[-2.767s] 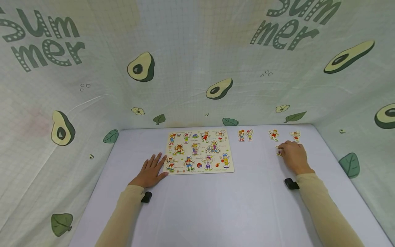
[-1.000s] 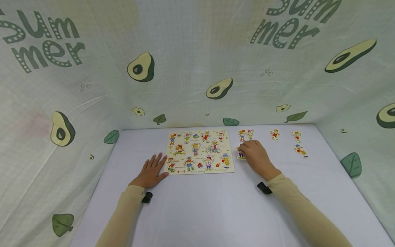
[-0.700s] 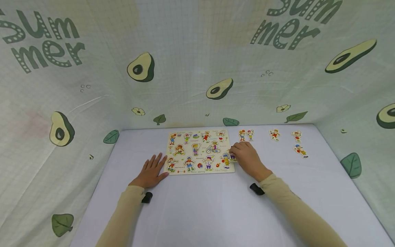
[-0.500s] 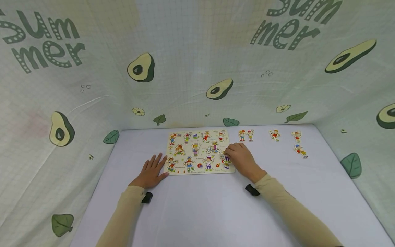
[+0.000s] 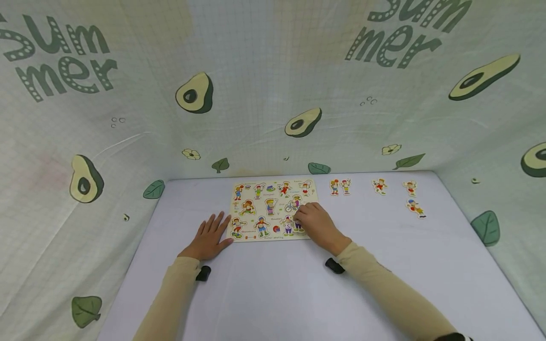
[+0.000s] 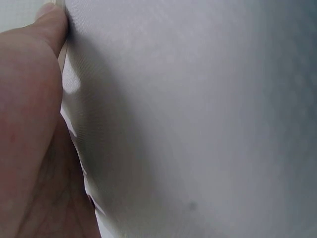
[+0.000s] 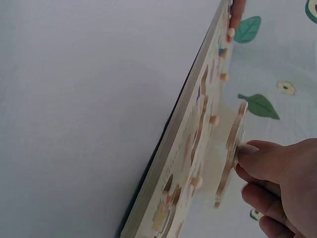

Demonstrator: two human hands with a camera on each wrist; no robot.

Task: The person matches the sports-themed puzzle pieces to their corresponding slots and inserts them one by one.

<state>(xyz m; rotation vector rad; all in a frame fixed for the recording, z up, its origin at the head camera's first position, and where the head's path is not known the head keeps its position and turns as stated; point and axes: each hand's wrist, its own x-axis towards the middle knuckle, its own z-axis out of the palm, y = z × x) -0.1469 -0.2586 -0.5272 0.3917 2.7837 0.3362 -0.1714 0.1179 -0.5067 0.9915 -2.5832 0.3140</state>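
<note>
My right hand [image 5: 321, 228] pinches a flat wooden puzzle piece [image 7: 232, 153], a printed figure with purple trousers, close over the lower right part of the peg puzzle board [image 5: 277, 218]. In the right wrist view, thumb and fingers grip it at its back, and a gap shows between the piece and the board. Printed sports figures fill the board, and small round knobs stand up from it. My left hand [image 5: 206, 239] lies flat with spread fingers, its fingertips and thumb at the board's left edge. The right hand covers the board's lower right corner.
Right of the board lie a pair of figure pieces [image 5: 340, 187], one kicking figure piece [image 5: 378, 186], and two more at the far right, the upper piece [image 5: 410, 188] and the lower piece [image 5: 414, 209]. A printed cloth wall [image 5: 256, 94] rises behind the white table [image 5: 264, 293].
My right hand has brought the puzzle piece leftward from the right side of the table to over the board. The left hand has stayed at the board's left edge.
</note>
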